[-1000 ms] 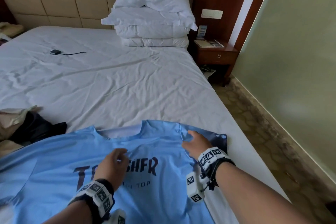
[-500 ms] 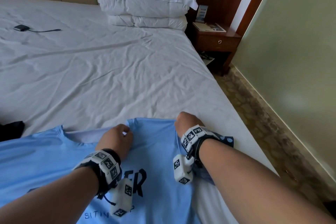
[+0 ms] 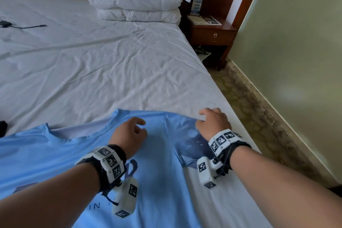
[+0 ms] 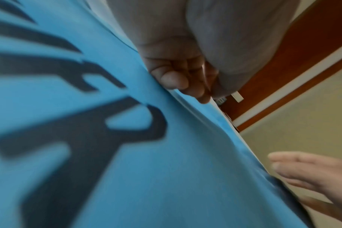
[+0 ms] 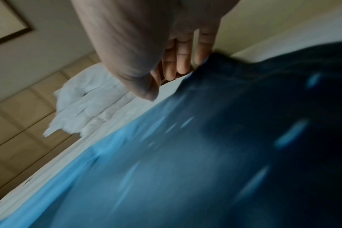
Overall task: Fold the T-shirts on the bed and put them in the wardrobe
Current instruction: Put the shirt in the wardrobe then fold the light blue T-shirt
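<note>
We are smoothing the blue T-shirt (image 3: 159,181) flat on the bed (image 3: 111,72), folding not yet begun. Our left hand (image 3: 129,135) and right hand (image 3: 212,123) rest loose-fingered, grasping nothing. Next likely needs pinching the sleeve (image 3: 190,140).

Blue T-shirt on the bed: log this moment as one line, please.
stage: smoothing, not yet folded | blue T-shirt: flat on bed | left hand: on shoulder | right hand: on sleeve | wardrobe: not visible

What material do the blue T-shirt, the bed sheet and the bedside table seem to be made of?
T-shirt: soft thin knit, probably cotton or a blend; matte, it lies limp, with a ribbed collar and dark printed letters.
Bed sheet: white woven fabric, likely cotton; matte, with many fine creases.
Bedside table: wood or wood veneer, reddish brown, slightly glossy, with a small metal knob.
</note>
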{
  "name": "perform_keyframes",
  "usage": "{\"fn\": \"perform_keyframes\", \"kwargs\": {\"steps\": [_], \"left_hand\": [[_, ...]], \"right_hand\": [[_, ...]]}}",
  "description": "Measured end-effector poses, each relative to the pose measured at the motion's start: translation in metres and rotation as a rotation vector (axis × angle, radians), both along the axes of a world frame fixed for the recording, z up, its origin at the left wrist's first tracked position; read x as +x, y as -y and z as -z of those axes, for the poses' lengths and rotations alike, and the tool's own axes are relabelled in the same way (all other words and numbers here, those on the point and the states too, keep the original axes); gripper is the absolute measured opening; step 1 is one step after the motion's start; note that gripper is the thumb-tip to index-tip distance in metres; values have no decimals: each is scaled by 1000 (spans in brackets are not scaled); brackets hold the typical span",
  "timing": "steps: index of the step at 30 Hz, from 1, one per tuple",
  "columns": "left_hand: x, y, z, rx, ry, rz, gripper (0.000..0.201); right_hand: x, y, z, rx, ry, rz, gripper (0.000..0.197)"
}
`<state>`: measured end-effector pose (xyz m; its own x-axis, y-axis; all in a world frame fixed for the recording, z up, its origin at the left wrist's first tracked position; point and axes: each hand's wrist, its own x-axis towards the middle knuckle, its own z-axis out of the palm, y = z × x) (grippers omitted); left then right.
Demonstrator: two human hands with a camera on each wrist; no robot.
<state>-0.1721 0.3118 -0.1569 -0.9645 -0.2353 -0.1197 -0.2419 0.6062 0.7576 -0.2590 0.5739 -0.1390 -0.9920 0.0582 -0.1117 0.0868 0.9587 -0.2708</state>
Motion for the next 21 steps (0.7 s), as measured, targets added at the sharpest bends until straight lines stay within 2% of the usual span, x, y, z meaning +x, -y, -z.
{"fn": "perform_keyframes", "kwargs": {"steps": [2, 4, 5, 8, 9, 14, 18, 21], "left_hand": [[4, -29, -3, -5, 13, 156, 11], [9, -57, -3, -23, 44, 310, 4], [13, -70, -1, -25, 60, 376, 8], [23, -105, 5, -111, 65, 523, 8], [25, -114, 7, -153, 55, 554, 13], [32, -148, 4, -290, -35, 636, 40], [38, -172, 0, -406, -50, 675, 22], [39, -179, 0, -397, -15, 628, 24]], "right_hand": [[-1, -24, 2, -50, 101, 113, 54], [-1, -44, 4, -189, 185, 157, 65], [0, -52, 5, -263, 209, 160, 62], [5, -67, 4, -385, 212, 135, 25], [6, -69, 5, -407, 216, 124, 21], [3, -70, 14, -459, 246, 135, 30], [-1, -73, 19, -509, 259, 170, 31], [-1, -75, 23, -516, 248, 167, 26]]}}
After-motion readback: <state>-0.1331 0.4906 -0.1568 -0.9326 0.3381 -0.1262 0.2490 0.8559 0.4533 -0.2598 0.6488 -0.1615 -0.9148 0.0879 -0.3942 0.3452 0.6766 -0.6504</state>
